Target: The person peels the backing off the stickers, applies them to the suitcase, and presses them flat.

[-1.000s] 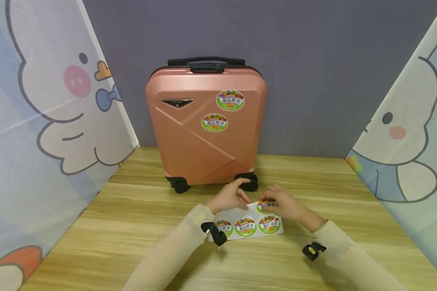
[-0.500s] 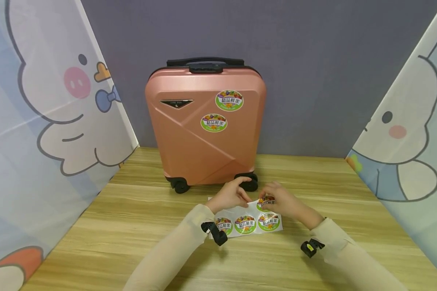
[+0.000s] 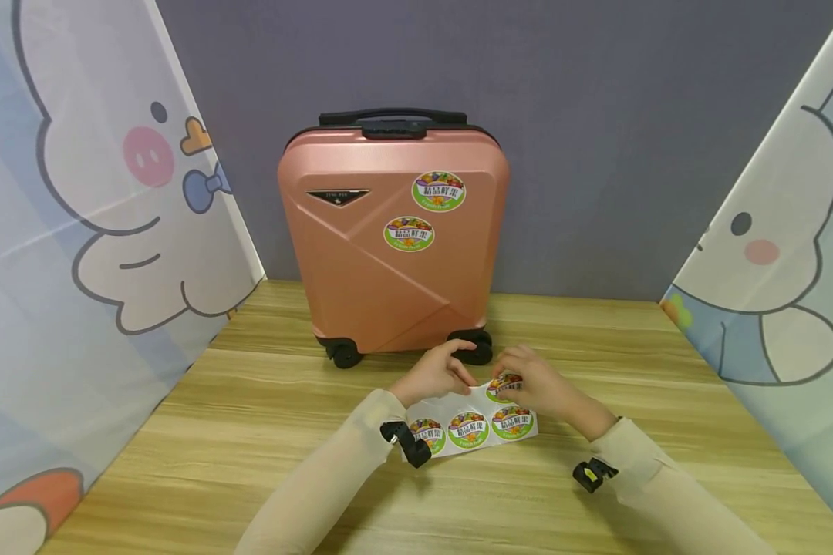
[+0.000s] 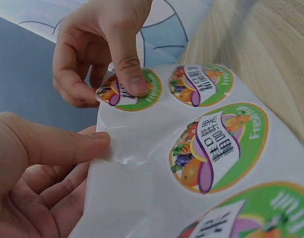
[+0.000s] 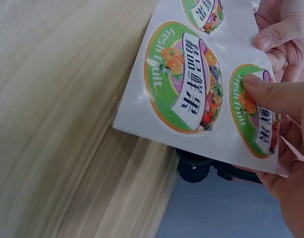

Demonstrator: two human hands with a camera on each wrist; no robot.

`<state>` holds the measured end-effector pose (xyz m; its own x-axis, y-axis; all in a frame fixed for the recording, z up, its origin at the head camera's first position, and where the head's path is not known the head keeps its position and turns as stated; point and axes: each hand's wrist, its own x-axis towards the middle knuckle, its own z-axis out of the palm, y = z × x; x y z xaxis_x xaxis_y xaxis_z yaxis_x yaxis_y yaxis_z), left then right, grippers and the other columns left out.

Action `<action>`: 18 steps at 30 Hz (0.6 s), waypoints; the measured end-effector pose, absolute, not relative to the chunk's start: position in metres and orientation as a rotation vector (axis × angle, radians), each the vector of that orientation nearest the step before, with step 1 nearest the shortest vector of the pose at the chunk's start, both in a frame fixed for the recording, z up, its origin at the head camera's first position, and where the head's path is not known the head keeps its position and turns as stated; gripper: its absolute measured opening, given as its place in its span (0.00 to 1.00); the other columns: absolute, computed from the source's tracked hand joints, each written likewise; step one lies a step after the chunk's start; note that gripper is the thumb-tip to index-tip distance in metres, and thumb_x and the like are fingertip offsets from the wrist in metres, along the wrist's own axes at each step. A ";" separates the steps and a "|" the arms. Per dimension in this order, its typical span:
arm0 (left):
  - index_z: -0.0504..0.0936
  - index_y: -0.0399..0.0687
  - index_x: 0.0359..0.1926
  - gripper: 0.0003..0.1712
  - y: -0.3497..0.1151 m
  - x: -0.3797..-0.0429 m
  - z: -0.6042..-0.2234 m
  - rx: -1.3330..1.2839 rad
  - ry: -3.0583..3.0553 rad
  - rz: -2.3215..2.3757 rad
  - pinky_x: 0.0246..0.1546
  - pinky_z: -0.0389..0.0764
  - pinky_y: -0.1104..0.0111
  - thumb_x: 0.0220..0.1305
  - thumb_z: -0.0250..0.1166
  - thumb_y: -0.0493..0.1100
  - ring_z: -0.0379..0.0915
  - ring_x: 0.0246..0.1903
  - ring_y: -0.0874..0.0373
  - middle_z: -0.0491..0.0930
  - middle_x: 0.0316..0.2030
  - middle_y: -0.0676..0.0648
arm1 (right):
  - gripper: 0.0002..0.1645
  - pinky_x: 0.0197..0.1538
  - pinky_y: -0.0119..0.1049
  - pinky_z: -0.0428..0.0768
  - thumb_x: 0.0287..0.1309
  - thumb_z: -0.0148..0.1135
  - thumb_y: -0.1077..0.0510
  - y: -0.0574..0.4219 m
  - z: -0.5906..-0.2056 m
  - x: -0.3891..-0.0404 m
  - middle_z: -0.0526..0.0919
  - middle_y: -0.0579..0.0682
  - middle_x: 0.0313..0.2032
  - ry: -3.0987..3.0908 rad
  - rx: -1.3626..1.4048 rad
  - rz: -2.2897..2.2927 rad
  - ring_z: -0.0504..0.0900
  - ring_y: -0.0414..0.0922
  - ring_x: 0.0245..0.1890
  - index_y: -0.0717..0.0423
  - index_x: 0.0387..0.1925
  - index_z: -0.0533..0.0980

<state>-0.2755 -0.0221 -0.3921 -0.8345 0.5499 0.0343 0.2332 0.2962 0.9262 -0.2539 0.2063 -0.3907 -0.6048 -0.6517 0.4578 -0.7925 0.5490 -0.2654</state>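
In the head view a white sticker sheet (image 3: pixel 446 405) is held just over the table, bearing oval fruit stickers along its near side. My left hand (image 3: pixel 439 375) pinches its far edge, thumb on the face and fingers behind. At the far right corner, my right hand (image 3: pixel 544 389) pinches the sheet over one sticker (image 4: pixel 152 90); the thumb lies on that sticker's printed face. Its edge meets the sheet's edge there, and whether it is lifted I cannot tell. Behind the hands stands a pink suitcase (image 3: pixel 382 297), upright, with two like stickers (image 3: pixel 439 191) on its front.
The wooden table (image 3: pixel 250 432) stretches to both sides of the sheet. A grey wall (image 3: pixel 597 154) rises behind the suitcase. Cartoon-printed panels (image 3: pixel 146 254) flank the table left and right. The suitcase's black wheel (image 3: pixel 473 348) is close behind the hands.
The sheet has shifted and tilted slightly, its near edge rising a little at the right. Both hands keep their grip in almost the same place.
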 end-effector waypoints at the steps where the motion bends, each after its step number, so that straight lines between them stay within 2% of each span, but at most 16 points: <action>1: 0.65 0.37 0.70 0.44 -0.022 -0.276 -0.392 0.705 2.271 1.561 0.31 0.78 0.71 0.52 0.70 0.21 0.84 0.31 0.55 0.87 0.32 0.43 | 0.18 0.39 0.39 0.78 0.42 0.80 0.67 0.206 -0.391 -0.254 0.79 0.42 0.37 -2.468 1.205 0.649 0.74 0.44 0.39 0.52 0.33 0.79; 5: 0.64 0.37 0.71 0.44 -0.024 -0.276 -0.393 0.698 2.246 1.583 0.26 0.74 0.72 0.53 0.69 0.21 0.84 0.30 0.55 0.86 0.31 0.43 | 0.17 0.36 0.36 0.77 0.42 0.79 0.68 0.206 -0.390 -0.256 0.78 0.42 0.35 -2.431 1.242 0.658 0.74 0.43 0.37 0.53 0.32 0.80; 8: 0.63 0.38 0.71 0.44 -0.026 -0.276 -0.392 0.697 2.252 1.578 0.28 0.75 0.72 0.54 0.69 0.22 0.84 0.31 0.55 0.86 0.32 0.44 | 0.15 0.34 0.34 0.77 0.45 0.75 0.73 0.208 -0.390 -0.257 0.79 0.43 0.34 -2.395 1.271 0.692 0.74 0.42 0.36 0.54 0.32 0.81; 13: 0.65 0.38 0.71 0.43 -0.026 -0.275 -0.392 0.671 2.270 1.566 0.35 0.79 0.68 0.54 0.69 0.22 0.83 0.32 0.56 0.87 0.33 0.44 | 0.19 0.31 0.32 0.75 0.48 0.60 0.81 0.208 -0.389 -0.256 0.80 0.44 0.33 -2.385 1.294 0.805 0.74 0.40 0.33 0.56 0.33 0.82; 18: 0.66 0.38 0.70 0.42 -0.026 -0.276 -0.396 0.657 2.264 1.567 0.36 0.80 0.68 0.54 0.69 0.22 0.83 0.32 0.56 0.86 0.32 0.44 | 0.21 0.32 0.32 0.76 0.50 0.56 0.82 0.209 -0.389 -0.255 0.80 0.45 0.33 -2.433 1.296 0.890 0.76 0.41 0.33 0.57 0.32 0.83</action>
